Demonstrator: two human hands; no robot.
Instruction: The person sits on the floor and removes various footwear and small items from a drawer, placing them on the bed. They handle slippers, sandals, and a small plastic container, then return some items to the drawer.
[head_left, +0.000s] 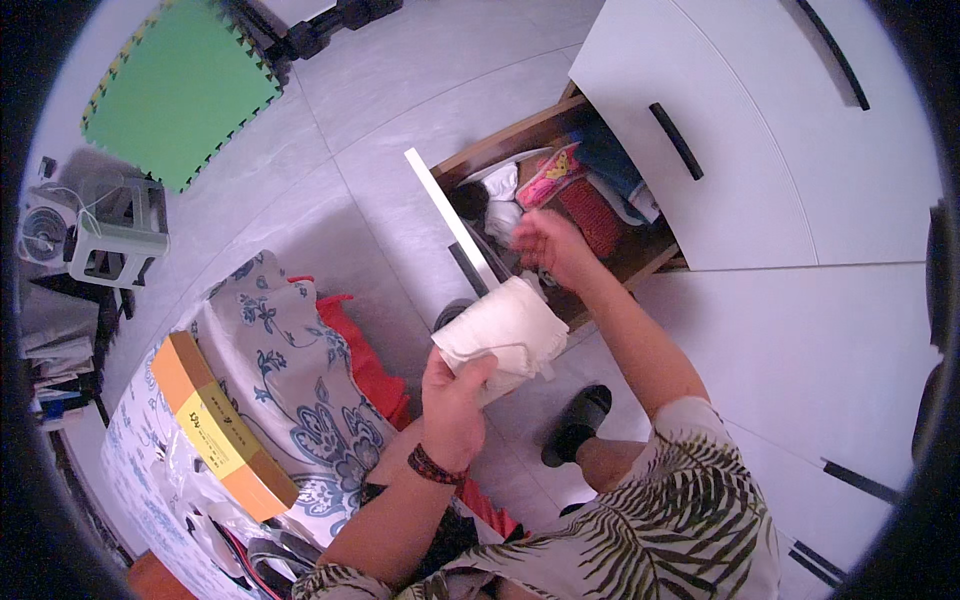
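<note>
My left hand (457, 397) grips a thick, cream-white folded roll (499, 326) that looks like cloth or soft paper, its right edge frayed. The thumb presses on top of it. Over the pulled-out drawer (495, 139) hovers my right hand (551, 247), its fingers blurred and loosely apart, with nothing visible in them. Just beyond those fingertips lies a bundled white cloth (502, 214) in the drawer. A pink patterned item (549, 176) and a dark red textured textile (591, 214) lie near the same hand. Dark blue fabric (611, 161) fills the drawer's inner end.
White cabinet fronts (750, 150) with black handles stand at right. On the left, a bed or table with a floral cover (322, 405) carries an orange-yellow box (225, 427). A plastic stool (120, 240), a small fan (43, 232) and a green foam mat (180, 90) are farther off.
</note>
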